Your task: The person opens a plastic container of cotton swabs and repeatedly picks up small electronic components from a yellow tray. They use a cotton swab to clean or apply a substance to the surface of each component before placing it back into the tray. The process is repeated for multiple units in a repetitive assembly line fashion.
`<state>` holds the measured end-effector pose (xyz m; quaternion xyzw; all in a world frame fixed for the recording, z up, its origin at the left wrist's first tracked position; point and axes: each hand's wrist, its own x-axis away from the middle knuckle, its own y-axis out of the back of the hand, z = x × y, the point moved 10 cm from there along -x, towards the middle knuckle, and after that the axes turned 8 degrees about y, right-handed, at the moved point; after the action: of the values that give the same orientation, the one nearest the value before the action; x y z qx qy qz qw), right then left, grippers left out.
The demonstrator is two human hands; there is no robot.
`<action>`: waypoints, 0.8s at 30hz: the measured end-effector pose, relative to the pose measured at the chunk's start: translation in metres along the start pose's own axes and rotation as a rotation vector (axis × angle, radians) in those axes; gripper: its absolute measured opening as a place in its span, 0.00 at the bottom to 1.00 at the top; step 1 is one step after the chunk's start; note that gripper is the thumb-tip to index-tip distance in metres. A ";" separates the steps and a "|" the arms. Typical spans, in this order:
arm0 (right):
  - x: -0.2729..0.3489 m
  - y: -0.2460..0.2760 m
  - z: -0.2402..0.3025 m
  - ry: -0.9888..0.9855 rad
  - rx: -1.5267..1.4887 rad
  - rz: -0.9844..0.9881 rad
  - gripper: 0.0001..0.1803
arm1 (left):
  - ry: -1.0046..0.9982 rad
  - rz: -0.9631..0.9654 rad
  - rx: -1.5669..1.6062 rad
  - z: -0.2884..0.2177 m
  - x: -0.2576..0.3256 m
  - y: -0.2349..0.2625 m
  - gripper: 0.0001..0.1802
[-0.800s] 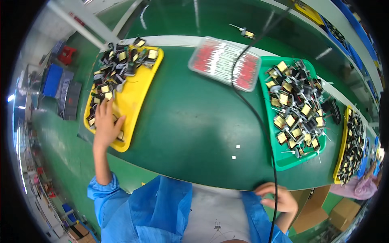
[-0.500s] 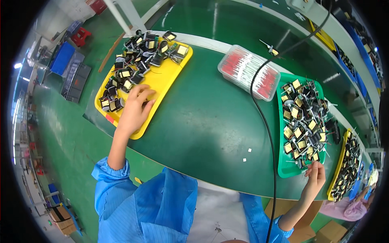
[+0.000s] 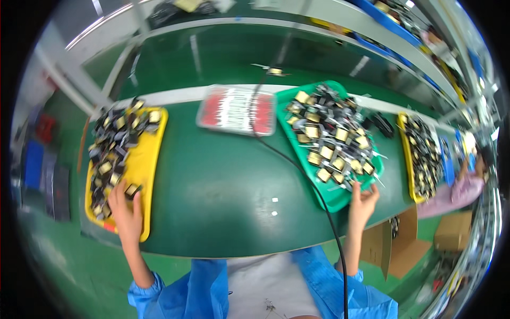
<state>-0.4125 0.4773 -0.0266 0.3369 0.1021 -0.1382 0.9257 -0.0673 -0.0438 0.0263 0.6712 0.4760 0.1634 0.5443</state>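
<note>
My left hand [image 3: 126, 213] is over the near part of the yellow tray [image 3: 150, 175]. Its thumb and fingers close round a small black component [image 3: 133, 190] with a pale yellow pad. Similar components with wires [image 3: 109, 154] are heaped along the tray's left side. My right hand [image 3: 363, 204] is at the near edge of the green tray [image 3: 336, 201], thumb and fingers apart beside the pile. That tray holds a heap of such components [image 3: 332, 135], many with white sticks poking out. Slight blur softens both hands.
A clear plastic box of red-and-white sticks [image 3: 237, 111] stands at the back. A black cable [image 3: 313, 186] crosses the green table [image 3: 212, 196]. Two white scraps lie mid-table. Another full yellow tray [image 3: 409, 154] is at right, beyond it a person in pink [image 3: 451, 196]; cardboard boxes [image 3: 451, 231] stand below.
The head view has swung, shifting the trays leftward in the picture. A component now shows at my left fingertips. My right hand's fingers have spread at the green tray's edge.
</note>
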 end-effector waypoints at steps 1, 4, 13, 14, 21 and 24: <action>0.001 -0.006 0.005 -0.047 0.013 0.075 0.36 | -0.004 0.029 0.020 -0.004 -0.001 -0.003 0.23; -0.002 -0.011 -0.009 -0.091 -0.106 -0.086 0.37 | -0.038 0.068 -0.002 -0.003 0.000 -0.014 0.23; -0.015 0.017 -0.045 -0.116 -0.497 -0.331 0.29 | -0.043 0.073 -0.009 -0.005 -0.004 -0.017 0.23; -0.018 0.025 -0.055 -0.104 -0.448 -0.325 0.28 | -0.043 0.070 -0.012 -0.005 -0.002 -0.016 0.23; 0.000 0.107 -0.118 -0.124 -0.362 -0.436 0.33 | -0.067 0.066 -0.068 -0.006 0.000 -0.015 0.24; 0.008 0.138 -0.130 -0.167 -0.297 -0.480 0.33 | -0.065 0.075 -0.067 -0.007 -0.003 -0.016 0.24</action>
<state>-0.3732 0.6619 -0.0447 0.1511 0.1216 -0.3641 0.9110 -0.0812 -0.0426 0.0156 0.6750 0.4266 0.1777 0.5752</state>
